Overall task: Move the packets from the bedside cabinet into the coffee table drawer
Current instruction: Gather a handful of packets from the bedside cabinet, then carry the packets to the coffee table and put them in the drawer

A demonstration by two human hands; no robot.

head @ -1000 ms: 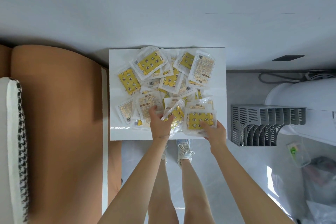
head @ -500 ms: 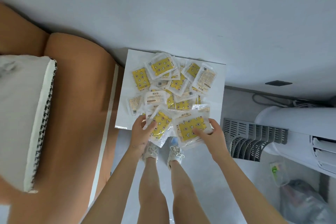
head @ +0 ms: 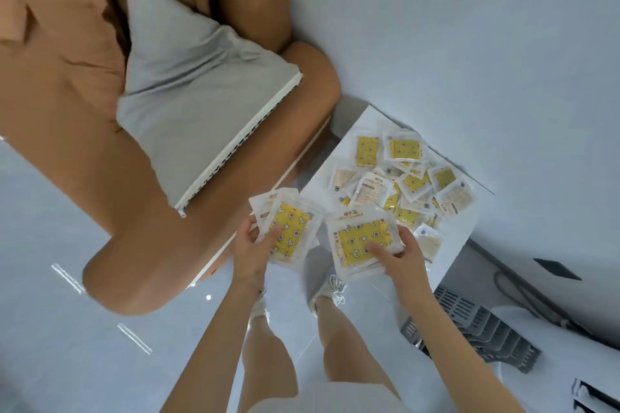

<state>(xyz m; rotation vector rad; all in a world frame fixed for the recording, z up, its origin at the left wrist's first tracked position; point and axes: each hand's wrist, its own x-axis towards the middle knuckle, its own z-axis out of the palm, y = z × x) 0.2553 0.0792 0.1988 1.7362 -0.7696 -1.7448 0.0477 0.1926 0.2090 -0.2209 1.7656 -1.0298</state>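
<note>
Now each hand carries some packets, held above the floor just near and left of the cabinet [head: 341, 151]. The left hand [head: 250, 253] pinches the left stack [head: 292, 231], thumb on its yellow face, fingers beneath. The right hand [head: 402, 258] grips the right stack [head: 362, 241] the same way. A pile [head: 412, 184] lies on the cabinet, farther right. The drawer is out of view. The wrappers look slippery, so I would squeeze each stack flat and carry it level, then return for the pile.
</note>
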